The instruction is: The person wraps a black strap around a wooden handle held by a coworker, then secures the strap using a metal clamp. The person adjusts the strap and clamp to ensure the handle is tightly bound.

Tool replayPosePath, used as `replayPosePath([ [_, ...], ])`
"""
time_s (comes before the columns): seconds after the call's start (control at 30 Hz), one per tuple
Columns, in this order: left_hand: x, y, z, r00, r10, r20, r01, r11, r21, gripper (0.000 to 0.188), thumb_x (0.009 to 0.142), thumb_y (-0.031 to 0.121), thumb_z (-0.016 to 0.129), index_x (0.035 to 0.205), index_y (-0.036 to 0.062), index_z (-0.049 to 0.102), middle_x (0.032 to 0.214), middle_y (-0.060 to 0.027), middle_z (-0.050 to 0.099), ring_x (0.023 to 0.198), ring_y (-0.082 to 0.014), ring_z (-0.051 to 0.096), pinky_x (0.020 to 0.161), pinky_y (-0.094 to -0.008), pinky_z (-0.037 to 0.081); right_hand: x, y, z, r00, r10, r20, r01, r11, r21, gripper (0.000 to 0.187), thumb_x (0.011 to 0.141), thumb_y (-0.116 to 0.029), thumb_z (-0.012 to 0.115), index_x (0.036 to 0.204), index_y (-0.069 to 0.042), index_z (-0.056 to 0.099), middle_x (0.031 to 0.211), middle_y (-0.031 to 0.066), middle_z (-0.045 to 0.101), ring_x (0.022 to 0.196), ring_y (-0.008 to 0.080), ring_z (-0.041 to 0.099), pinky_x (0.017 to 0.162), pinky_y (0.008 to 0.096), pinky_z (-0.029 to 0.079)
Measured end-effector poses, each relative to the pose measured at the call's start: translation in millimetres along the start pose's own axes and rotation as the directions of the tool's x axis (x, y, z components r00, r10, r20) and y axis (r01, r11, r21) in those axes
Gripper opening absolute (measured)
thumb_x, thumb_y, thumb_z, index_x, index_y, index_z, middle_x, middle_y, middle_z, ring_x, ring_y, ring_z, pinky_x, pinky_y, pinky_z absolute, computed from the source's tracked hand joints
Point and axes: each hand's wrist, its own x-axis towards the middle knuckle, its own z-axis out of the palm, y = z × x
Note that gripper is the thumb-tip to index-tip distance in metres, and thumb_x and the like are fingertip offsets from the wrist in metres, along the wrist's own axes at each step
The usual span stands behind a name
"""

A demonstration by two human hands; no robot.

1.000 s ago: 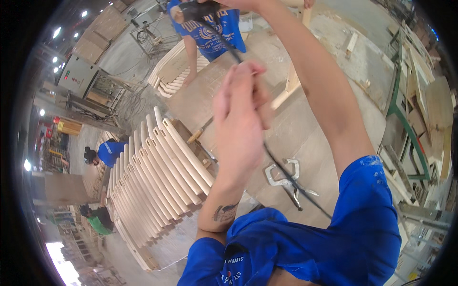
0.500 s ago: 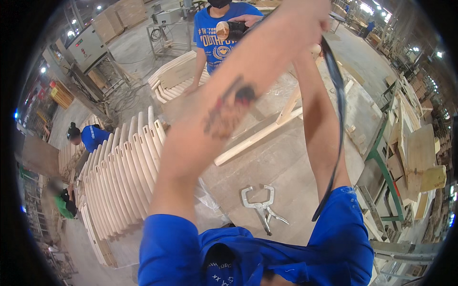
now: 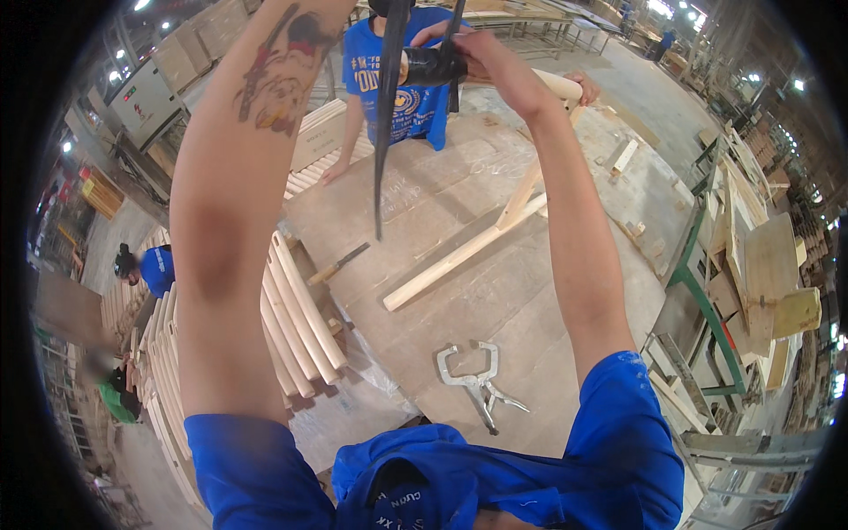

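Observation:
My right hand (image 3: 481,55) is closed over a wooden piece near its end, which is wrapped in a black strip (image 3: 433,68). One length of the black strip (image 3: 383,132) hangs down to the left of the wrapped end, and another loop rises beside my fingers. My left forearm (image 3: 234,194) reaches up past the top edge, so the left hand is out of sight. Below the wrapped end, a pale wooden leg (image 3: 468,265) slants over the table, joined to an upright piece. Another person's hand (image 3: 585,88) rests on the wood at the right.
A metal locking C-clamp (image 3: 477,382) lies on the table (image 3: 530,353) near me. A wooden-handled tool (image 3: 338,263) lies at the left. Several curved wooden slats (image 3: 300,305) are stacked there. Across the table stands a co-worker in a blue shirt (image 3: 433,115). Green-framed racks (image 3: 707,309) hold scrap wood at right.
My left arm has swung from across the right arm to the left and up. The hanging strip has shifted from the right side to the left. The right hand now shows on the wrapped end.

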Motion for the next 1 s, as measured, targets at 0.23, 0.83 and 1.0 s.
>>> replayPosePath([
  [0.23,-6,-32,-38,0.999,0.015,-0.028,-0.011,0.991,0.131,0.035,0.106,0.032,0.058,0.110,-0.0002,0.070,0.074,0.0034,0.063,0.044,-0.0024,0.028,0.039,-0.0210,0.026,-3,-8,4,0.991,-0.077,0.105,0.090,0.988,-0.123,0.042,0.105,-0.044,0.056,0.139,-0.020,0.066,0.127,0.0029,0.066,0.116,0.0165,0.061,0.103,0.0325,0.045],
  [0.83,-65,-250,103,0.882,-0.076,-0.465,-0.348,0.560,-0.752,0.030,0.111,0.034,0.045,0.122,0.0101,0.060,0.083,0.0061,0.060,0.053,-0.0019,0.028,0.049,-0.0212,0.025,18,-1,-10,0.979,-0.046,0.196,0.132,0.882,-0.453,0.058,0.111,-0.042,0.044,0.162,-0.016,0.033,0.161,0.0038,0.043,0.146,0.0192,0.037,0.121,0.0336,0.026],
  [1.0,-60,-267,108,0.818,-0.113,-0.564,-0.389,0.615,-0.686,0.037,0.110,0.039,0.049,0.111,0.0059,0.065,0.065,0.0084,0.039,0.053,-0.0023,0.025,0.049,-0.0230,0.022,29,4,0,0.980,-0.032,0.198,0.103,0.927,-0.361,0.059,0.110,-0.042,0.045,0.162,-0.016,0.034,0.161,0.0043,0.042,0.145,0.0189,0.036,0.121,0.0345,0.026],
])
